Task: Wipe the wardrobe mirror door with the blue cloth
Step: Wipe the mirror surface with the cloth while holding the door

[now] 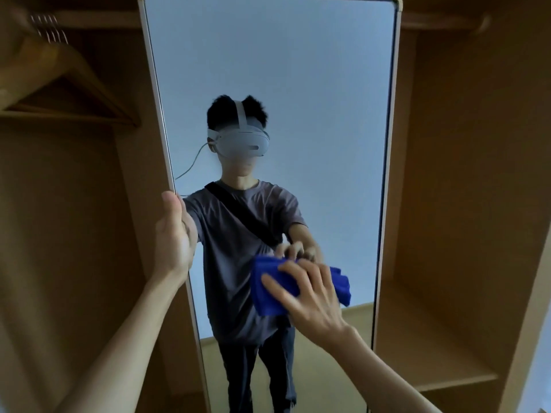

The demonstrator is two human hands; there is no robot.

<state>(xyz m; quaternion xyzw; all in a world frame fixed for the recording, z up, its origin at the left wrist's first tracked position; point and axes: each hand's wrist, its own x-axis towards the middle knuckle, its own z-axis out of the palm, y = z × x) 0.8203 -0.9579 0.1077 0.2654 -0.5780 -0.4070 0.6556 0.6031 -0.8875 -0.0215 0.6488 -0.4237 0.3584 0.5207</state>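
Note:
The tall mirror door (pixel 313 84) stands straight ahead in a pale frame and reflects a person wearing a headset. My left hand (pixel 174 234) grips the mirror's left edge at about mid-height, thumb on the front of the frame. My right hand (pixel 310 296) presses a bunched blue cloth (pixel 268 290) flat against the lower middle of the glass, fingers spread over it. The cloth shows to the left and right of my fingers.
Open wooden wardrobe compartments flank the mirror. Wooden hangers (pixel 68 81) hang at the upper left. A wooden shelf (pixel 432 347) runs along the lower right compartment, and a rail (pixel 447 23) crosses its top.

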